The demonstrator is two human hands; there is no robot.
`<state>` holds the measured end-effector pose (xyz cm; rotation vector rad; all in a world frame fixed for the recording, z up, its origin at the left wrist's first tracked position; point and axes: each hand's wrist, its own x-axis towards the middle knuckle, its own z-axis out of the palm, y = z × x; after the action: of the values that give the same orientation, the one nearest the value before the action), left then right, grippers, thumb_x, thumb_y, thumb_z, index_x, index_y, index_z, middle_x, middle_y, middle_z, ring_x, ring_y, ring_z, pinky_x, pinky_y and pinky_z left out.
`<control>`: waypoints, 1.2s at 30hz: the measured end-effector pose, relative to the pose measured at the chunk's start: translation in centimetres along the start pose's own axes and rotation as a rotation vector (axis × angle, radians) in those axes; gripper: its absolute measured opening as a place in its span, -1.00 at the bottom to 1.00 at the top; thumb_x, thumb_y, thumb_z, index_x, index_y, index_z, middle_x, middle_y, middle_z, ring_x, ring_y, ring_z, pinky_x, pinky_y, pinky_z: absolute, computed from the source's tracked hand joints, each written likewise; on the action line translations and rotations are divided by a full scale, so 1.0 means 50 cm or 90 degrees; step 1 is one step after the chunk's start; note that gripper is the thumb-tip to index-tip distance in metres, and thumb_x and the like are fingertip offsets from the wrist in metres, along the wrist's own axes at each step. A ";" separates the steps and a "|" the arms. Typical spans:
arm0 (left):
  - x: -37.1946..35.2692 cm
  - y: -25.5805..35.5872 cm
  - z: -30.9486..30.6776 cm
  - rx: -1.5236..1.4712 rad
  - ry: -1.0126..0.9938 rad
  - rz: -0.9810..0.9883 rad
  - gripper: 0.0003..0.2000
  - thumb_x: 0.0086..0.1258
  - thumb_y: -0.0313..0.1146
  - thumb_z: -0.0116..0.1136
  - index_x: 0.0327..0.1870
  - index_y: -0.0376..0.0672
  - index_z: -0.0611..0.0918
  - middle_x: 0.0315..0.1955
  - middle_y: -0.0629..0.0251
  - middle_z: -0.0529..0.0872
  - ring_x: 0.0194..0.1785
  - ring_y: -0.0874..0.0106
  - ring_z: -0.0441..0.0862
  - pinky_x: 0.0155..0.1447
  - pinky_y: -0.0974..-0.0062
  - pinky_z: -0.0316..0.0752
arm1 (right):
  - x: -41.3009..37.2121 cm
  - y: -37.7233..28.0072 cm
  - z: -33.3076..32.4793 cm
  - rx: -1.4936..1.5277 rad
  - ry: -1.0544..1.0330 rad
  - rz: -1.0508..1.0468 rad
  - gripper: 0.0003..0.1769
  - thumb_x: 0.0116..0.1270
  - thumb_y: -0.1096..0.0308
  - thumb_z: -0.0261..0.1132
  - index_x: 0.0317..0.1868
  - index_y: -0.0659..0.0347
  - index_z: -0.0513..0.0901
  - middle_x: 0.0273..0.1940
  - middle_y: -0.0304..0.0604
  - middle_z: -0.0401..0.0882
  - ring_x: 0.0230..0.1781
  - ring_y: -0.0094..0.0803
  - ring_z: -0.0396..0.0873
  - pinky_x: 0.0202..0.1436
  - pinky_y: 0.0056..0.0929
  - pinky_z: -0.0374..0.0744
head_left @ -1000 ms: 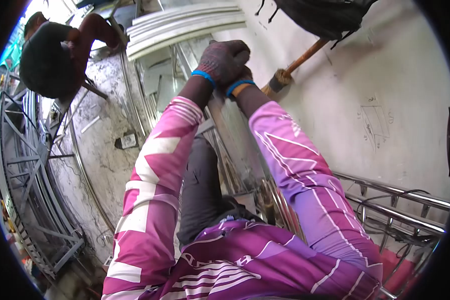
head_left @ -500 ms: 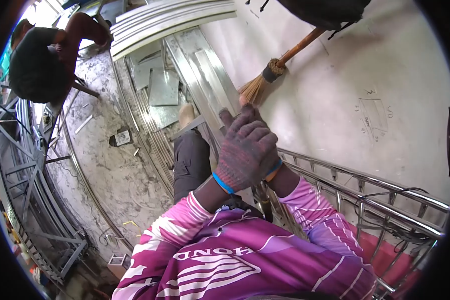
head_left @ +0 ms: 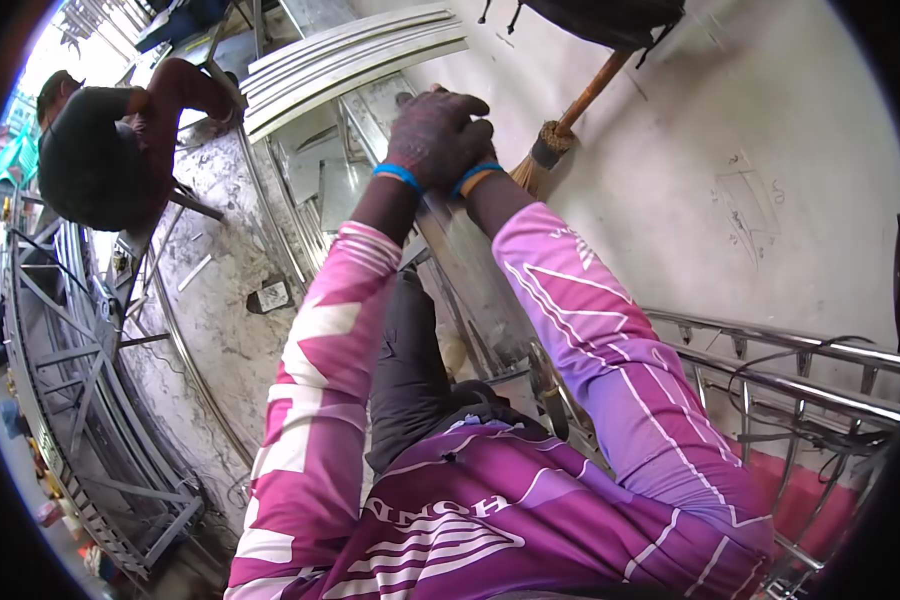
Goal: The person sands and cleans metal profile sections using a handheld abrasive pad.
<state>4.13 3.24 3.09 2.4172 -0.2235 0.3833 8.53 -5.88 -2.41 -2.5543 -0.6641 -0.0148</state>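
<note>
My left hand (head_left: 428,135), in a dark knitted work glove with reddish patches, is closed over my right hand (head_left: 478,138). Both are pressed together at the end of outstretched arms. The right hand's fingers are mostly hidden behind the left, and no tool shows between them. Blue bands circle both wrists, with an orange one at the right. Beneath and beyond the hands lie long metal profiles (head_left: 360,115). Just right of them is a straw broom (head_left: 550,146) with a wooden handle.
A person in dark clothes (head_left: 95,160) sits at the upper left. Ribbed pale panels (head_left: 355,60) lie at the top. A steel truss frame (head_left: 65,350) runs down the left. Chrome railing (head_left: 800,375) with black cable stands at the right, beside a pale wall (head_left: 690,180) with pencil sketches.
Both joined hands have moved forward and slightly left, away from my chest, and my arms have straightened. The view has shifted a little.
</note>
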 end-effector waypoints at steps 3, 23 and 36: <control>-0.087 0.047 0.074 -0.077 0.097 0.115 -0.73 0.26 -0.15 0.33 -0.10 -0.03 0.82 -0.19 0.12 0.79 0.07 0.10 0.69 0.34 0.14 0.49 | -0.114 0.046 -0.019 -0.014 0.001 -0.019 -0.35 0.56 -0.05 0.15 0.53 0.07 0.43 0.59 0.04 0.36 0.58 -0.15 0.37 0.63 -0.22 0.33; 0.057 -0.073 0.028 -0.053 0.026 -0.032 -0.71 0.36 -0.06 0.15 -0.18 0.01 0.83 -0.20 0.07 0.82 0.04 -0.02 0.69 0.21 0.01 0.54 | 0.078 0.040 0.019 -0.316 -0.347 -0.039 -0.36 0.52 -0.07 0.17 0.53 -0.07 0.47 0.60 -0.05 0.35 0.56 -0.15 0.40 0.62 -0.23 0.35; -0.214 0.203 0.086 -0.095 0.079 0.156 -0.76 0.28 -0.12 0.31 -0.22 -0.06 0.77 -0.22 0.17 0.71 -0.06 0.15 0.61 0.16 0.16 0.47 | -0.022 0.160 0.107 -0.166 -0.171 -0.113 -0.32 0.57 -0.11 0.13 0.58 -0.04 0.39 0.63 -0.10 0.30 0.65 -0.20 0.22 0.70 -0.28 0.19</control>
<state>-7.64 -6.61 2.46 2.2159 -0.4779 0.6028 10.64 -9.94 -10.98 -2.7638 -1.0532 0.1969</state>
